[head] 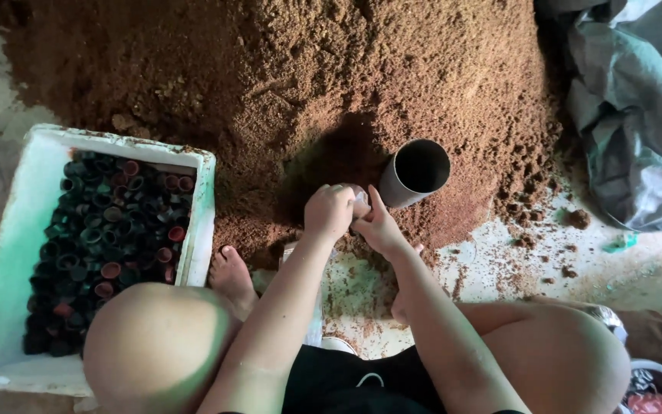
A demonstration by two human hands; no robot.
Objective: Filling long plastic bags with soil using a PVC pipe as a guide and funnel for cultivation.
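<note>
1. The person squats on the floor point(499, 264) facing one large heap of brown coir-like potting mix point(308, 84), near enough to reach it without shifting.
2. Both hands meet at the foot of the heap. The left hand point(329, 211) is clenched over a small pale object point(358, 196); the right hand point(377, 226) presses against it from the other side, thumb raised. Most of that object is hidden, so what it is I cannot tell.
3. One grey pipe section point(414, 173) lies tilted in the mix just right of the hands, its open mouth turned up towards the camera, close at hand.
4. One white foam box point(9, 253) sits on the left beside the person's knee, packed with small black and dark red pots point(109, 230), too many to count.
5. One bare foot point(231, 274) shows between box and hands.
6. Crumpled grey plastic sheeting point(630, 130) lies at the right edge.
</note>
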